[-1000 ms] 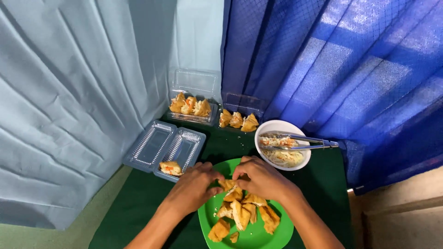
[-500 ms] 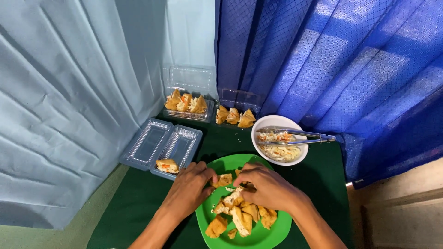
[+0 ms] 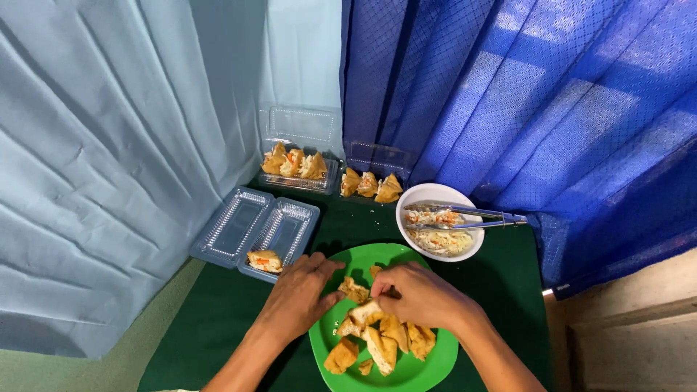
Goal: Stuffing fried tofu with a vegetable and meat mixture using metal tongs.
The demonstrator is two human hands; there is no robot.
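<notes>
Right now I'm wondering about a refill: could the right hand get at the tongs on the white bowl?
Probably yes. The right hand rests on the green plate, and the tongs lie across the white bowl just beyond it, with nothing in between.
</notes>
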